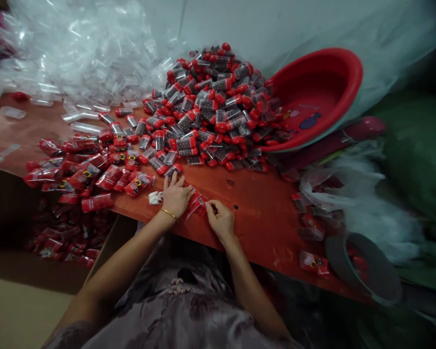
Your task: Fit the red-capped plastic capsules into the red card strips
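Near the front edge of the table, a flat red printed packet point(196, 203) lies between my two hands. My left hand point(176, 196), with a gold bangle at its wrist, rests spread over the packet's left part, fingertips close to a small clear tube with red ends point(173, 170). My right hand point(221, 219) pinches the packet's right edge between thumb and forefinger. Just left of my left hand sits a crumpled white scrap point(155, 198). Filled red packets point(109, 178) lie in a loose pile further left.
Behind rises a big heap of red-ended clear tubes point(203, 106), with a tilted red basin point(323, 97) at its right. Clear empty tubes point(83, 53) pile up at the back left. Below left, a cardboard box point(105, 252) holds packets. A grey round container point(378, 271) stands right.
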A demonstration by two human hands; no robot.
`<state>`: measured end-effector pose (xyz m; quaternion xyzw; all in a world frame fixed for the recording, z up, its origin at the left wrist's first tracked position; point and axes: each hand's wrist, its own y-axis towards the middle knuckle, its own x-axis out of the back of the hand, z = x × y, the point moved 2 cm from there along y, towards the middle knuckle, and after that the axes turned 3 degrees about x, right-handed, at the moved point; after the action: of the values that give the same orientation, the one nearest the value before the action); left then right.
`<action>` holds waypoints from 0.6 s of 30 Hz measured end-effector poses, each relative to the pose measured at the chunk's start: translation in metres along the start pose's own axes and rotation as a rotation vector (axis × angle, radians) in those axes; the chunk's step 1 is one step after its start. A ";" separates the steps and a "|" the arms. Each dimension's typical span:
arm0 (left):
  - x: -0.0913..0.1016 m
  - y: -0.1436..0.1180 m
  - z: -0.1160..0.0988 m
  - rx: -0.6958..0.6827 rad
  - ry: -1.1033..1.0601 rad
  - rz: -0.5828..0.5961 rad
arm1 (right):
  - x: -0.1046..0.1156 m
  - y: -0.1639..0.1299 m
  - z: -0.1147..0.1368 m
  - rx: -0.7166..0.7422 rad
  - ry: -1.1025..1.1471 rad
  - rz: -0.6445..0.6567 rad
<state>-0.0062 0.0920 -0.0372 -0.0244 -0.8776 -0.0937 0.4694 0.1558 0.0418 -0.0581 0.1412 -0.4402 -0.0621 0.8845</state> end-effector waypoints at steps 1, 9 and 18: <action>-0.002 0.000 0.001 0.003 0.022 -0.006 | 0.001 -0.001 -0.001 0.009 0.013 0.005; -0.005 -0.017 -0.002 0.034 0.086 -0.018 | 0.004 0.001 -0.001 0.033 0.089 0.023; -0.011 -0.010 -0.003 0.063 0.043 -0.046 | 0.004 0.001 -0.003 0.038 0.125 0.018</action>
<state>0.0007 0.0819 -0.0458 0.0126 -0.8702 -0.0773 0.4864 0.1605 0.0418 -0.0563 0.1579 -0.3865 -0.0369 0.9079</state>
